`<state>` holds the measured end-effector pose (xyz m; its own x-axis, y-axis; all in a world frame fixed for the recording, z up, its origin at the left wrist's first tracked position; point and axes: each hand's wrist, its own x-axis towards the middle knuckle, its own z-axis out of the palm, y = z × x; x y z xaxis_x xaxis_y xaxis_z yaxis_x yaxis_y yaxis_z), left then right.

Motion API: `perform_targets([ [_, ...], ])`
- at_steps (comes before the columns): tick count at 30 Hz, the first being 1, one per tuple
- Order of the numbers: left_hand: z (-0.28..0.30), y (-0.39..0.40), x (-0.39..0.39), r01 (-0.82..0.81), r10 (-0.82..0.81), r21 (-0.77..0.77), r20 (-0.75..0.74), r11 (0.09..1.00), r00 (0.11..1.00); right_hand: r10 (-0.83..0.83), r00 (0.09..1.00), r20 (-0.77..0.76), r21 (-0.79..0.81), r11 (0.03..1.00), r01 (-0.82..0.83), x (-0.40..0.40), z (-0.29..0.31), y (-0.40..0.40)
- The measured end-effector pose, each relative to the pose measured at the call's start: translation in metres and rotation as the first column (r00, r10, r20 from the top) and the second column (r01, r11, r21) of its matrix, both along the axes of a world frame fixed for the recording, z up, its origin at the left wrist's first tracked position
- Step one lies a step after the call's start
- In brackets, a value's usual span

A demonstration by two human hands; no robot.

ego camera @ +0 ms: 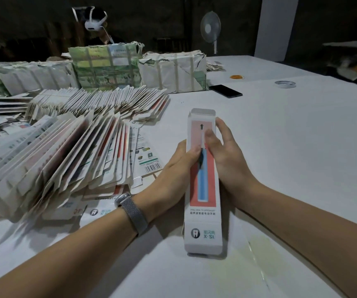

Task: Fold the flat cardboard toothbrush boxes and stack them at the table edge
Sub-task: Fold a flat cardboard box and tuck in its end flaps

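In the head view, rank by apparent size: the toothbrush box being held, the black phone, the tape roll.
1. Toothbrush box, though nearest the camera.
2. Black phone.
3. Tape roll; it lies farthest, so true sizes stay unsure.

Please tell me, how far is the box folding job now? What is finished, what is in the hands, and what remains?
Done: no finished stack shows at the table edge. In hand: one box, squared into a tube, is held between the left hand and right hand; its far flap still stands open. Left: a big fanned heap of flat boxes on the left, plus wrapped bundles behind it.
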<state>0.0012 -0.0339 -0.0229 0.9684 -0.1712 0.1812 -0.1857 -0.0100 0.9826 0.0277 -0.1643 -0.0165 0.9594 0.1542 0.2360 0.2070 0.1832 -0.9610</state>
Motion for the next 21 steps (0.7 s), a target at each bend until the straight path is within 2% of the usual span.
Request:
perform_targets([
  [6, -0.0006, 0.0011, 0.0042, -0.021, 0.021, -0.005, -0.003, 1.000, 1.000, -0.035, 0.999, -0.008, 0.013, 0.999, 0.035, 0.0028, -0.0011, 0.0019],
  [10, 0.0026, 0.0027, 0.0058, -0.074, 0.065, -0.117, -0.071, 0.990, 0.995, -0.024, 1.000, 0.020, -0.029, 0.999, 0.024, 0.0002, 0.0003, 0.0035],
  [13, 0.0024, 0.0050, 0.0067, -0.121, 0.114, -0.182, -0.047, 0.976, 0.992, 0.019, 1.000, 0.000, -0.063, 0.998, -0.019, -0.0025, -0.0017, 0.0049],
  [21, 0.0037, 0.0051, 0.0031, -0.105, 0.107, -0.203, -0.001, 0.973, 0.994, 0.090, 0.995, -0.030, -0.120, 0.988, -0.093, -0.0037, 0.0004, 0.0018],
])
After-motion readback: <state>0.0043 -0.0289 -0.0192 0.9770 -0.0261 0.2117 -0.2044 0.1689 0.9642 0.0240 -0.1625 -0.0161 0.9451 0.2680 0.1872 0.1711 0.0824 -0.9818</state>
